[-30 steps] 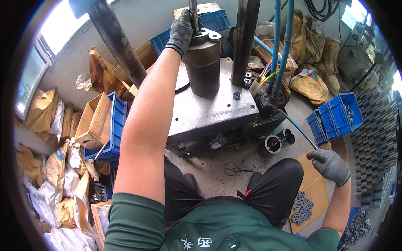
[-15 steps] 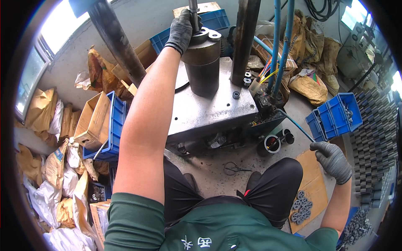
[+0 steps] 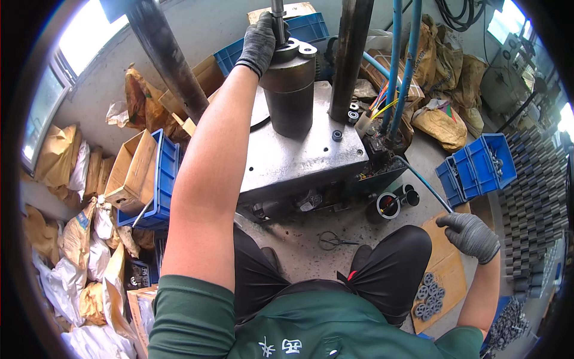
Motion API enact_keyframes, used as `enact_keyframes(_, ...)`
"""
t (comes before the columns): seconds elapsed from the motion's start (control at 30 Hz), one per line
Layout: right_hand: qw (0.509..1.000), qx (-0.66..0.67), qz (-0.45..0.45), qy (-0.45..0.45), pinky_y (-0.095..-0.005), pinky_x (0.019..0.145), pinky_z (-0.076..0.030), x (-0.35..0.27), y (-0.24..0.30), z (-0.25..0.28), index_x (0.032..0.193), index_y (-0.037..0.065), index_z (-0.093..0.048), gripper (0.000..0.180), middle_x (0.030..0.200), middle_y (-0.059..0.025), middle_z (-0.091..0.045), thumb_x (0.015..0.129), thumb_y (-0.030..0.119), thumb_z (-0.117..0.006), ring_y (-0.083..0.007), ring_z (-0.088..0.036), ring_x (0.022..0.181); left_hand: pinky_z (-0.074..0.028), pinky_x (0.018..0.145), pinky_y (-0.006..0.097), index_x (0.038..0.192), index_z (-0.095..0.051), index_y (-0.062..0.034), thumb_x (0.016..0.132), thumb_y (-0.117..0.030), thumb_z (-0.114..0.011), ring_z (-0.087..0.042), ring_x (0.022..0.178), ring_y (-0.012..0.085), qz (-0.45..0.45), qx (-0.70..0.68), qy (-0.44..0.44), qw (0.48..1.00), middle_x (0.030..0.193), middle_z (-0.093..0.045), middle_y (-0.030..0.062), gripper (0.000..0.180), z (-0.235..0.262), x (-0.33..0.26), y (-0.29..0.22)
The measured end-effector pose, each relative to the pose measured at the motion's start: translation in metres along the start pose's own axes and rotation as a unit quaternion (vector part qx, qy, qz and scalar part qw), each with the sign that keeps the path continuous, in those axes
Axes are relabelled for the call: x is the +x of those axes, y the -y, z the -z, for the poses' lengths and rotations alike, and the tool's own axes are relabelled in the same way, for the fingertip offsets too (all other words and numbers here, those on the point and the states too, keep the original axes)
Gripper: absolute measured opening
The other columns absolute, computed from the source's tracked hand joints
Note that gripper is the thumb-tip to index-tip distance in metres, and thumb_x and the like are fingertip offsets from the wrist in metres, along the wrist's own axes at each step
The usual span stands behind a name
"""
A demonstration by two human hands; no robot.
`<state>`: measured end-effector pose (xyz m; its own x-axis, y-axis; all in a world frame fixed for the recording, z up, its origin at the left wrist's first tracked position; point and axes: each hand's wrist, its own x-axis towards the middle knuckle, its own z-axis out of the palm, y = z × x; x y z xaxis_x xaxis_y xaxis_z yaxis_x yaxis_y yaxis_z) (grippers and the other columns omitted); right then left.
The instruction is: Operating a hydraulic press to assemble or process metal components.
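Note:
My left hand (image 3: 258, 46), in a grey knit glove, is wrapped round an upright metal rod (image 3: 278, 21). The rod stands over the ring-shaped opening (image 3: 286, 50) on top of a dark steel cylinder (image 3: 289, 99); part of its foot is hidden by the glove. Beside that opening sits a smaller ring (image 3: 307, 49). The cylinder rests on a thick metal plate (image 3: 299, 164). At the lower right my gloved right hand (image 3: 474, 235) is loosely closed at the end of a thin blue-and-dark lever (image 3: 427, 188); the lever's tip is hidden by the hand.
Steel columns (image 3: 350, 66) and blue pipes (image 3: 412, 60) rise beside the plate. Small black bushings (image 3: 337, 136) lie on it. Blue bins (image 3: 478, 167) and stacked cylindrical parts (image 3: 532, 197) are at right. Scissors (image 3: 335, 241) lie on the floor; grey wheel-like parts (image 3: 429, 296) rest on cardboard (image 3: 445, 263).
My right hand has moved slightly down and toward me, and the lever's end has swung down with it. My left hand stays on the rod, nearly still.

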<state>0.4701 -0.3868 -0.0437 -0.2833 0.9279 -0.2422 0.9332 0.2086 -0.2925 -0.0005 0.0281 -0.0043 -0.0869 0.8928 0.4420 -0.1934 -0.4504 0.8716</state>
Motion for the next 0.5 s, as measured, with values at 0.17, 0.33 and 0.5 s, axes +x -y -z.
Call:
enact_keyframes(0.17, 0.987, 0.127, -0.038, -0.089, -0.0407, 0.091, -0.057, 0.003, -0.006, 0.000, 0.118, 0.004, -0.073, 0.027, 0.107, -0.0166, -0.075, 0.092, 0.004, -0.066, -0.0331, -0.072, 0.099, -0.063, 0.066, 0.036, 0.107, -0.069, 0.0026, 0.110, -0.040, -0.043, -0.073, 0.070, 0.0208, 0.000, 0.005, -0.003, 1.000, 0.083, -0.074, 0.0123, 0.050, 0.000, 0.001, 0.002)
enact_keyframes(0.33, 0.919, 0.015, 0.030, -0.392, -0.0395, 0.089, -0.057, 0.028, -0.013, 0.027, 0.113, 0.000, -0.069, 0.017, 0.108, -0.0170, -0.073, 0.097, 0.000, -0.063, -0.0324, -0.071, 0.095, -0.063, 0.066, 0.036, 0.106, -0.069, 0.0024, 0.110, -0.040, -0.044, -0.073, 0.071, 0.0214, -0.006, -0.014, 0.004, 1.000, 0.083, -0.074, 0.0125, 0.049, 0.001, 0.004, 0.003)
enact_keyframes(0.5, 0.798, -0.144, 0.064, -0.581, -0.0423, 0.081, -0.056, 0.103, -0.034, 0.104, 0.108, 0.003, -0.068, 0.011, 0.100, -0.0200, -0.071, 0.101, 0.009, -0.064, -0.0387, -0.070, 0.088, -0.062, 0.067, 0.035, 0.106, -0.069, 0.0021, 0.109, -0.040, -0.045, -0.073, 0.073, 0.0217, 0.017, -0.038, 0.005, 0.999, 0.084, -0.074, 0.0128, 0.049, 0.003, 0.006, 0.004)
